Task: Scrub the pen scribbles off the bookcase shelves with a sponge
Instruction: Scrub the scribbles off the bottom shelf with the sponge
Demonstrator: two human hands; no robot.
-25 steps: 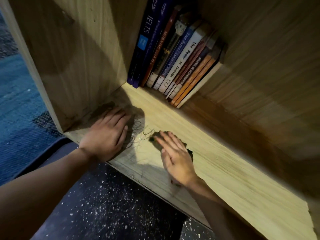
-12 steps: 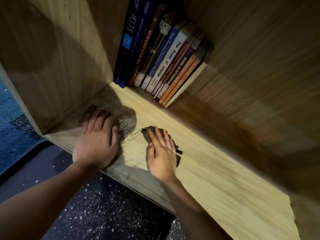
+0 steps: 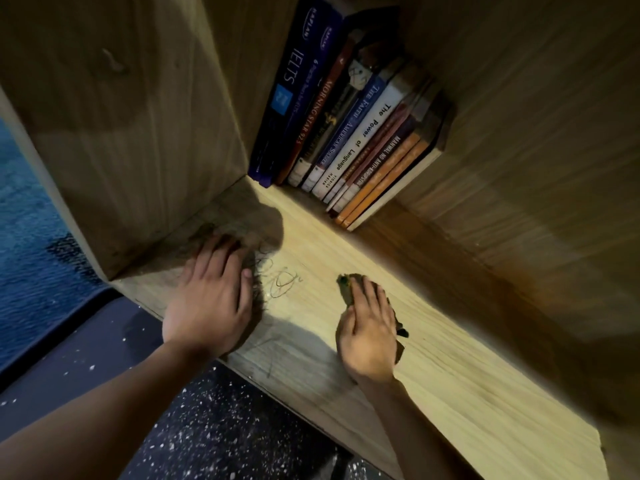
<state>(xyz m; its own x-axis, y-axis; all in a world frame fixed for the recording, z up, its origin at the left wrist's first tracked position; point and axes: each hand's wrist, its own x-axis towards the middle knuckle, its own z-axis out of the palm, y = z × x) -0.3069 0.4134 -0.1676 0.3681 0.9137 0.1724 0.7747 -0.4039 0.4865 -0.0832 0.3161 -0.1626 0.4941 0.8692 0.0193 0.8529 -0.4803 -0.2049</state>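
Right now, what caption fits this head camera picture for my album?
Right hand presses a sponge on the wooden shelf beside pen scribbles; left hand rests flat.

Left hand (image 3: 209,303) flat, palm down, fingers straight and together, forearm reaching in from lower left. Right hand (image 3: 369,332) palm down, fingers extended, pressing down.
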